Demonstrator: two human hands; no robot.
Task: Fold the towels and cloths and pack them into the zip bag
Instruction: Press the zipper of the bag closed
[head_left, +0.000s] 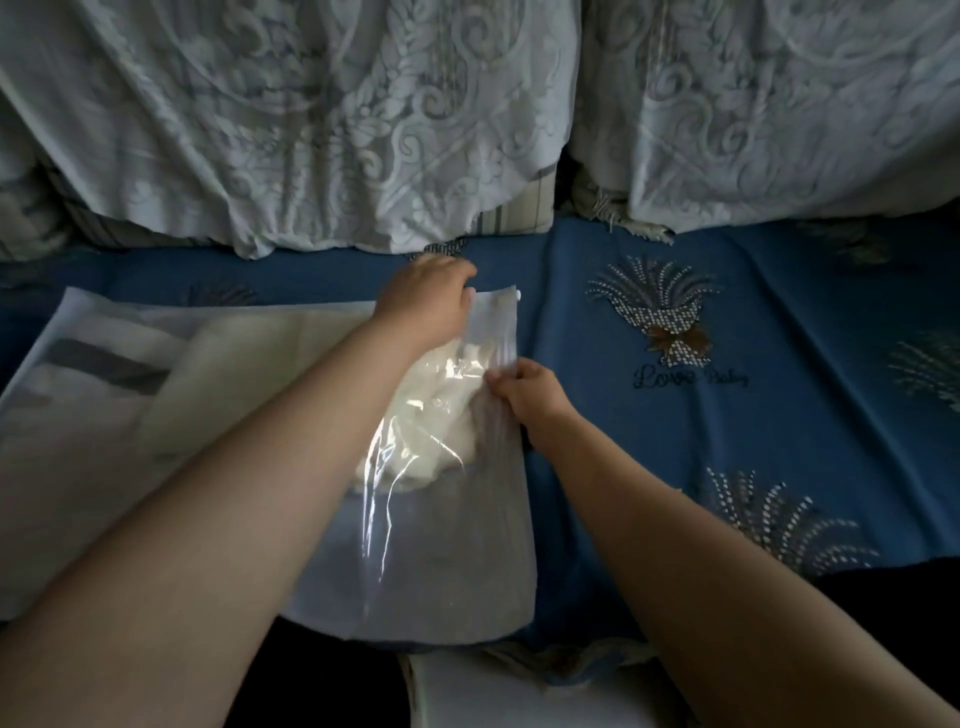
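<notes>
behind zip bag, lace-covered cushions

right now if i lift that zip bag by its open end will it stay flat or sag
Probably sag: the zip bag is thin wrinkled film around soft cloths, with nothing stiff showing. Its glossy surface may slip, so the left hand and right hand pinching the edge suits it.

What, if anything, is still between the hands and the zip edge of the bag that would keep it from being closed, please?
Nothing visible stands in the way. The left hand grips the zip bag at its far corner by the slider, and the right hand pinches the same edge nearer the person. The white cloth lies inside, back from that edge.
</notes>
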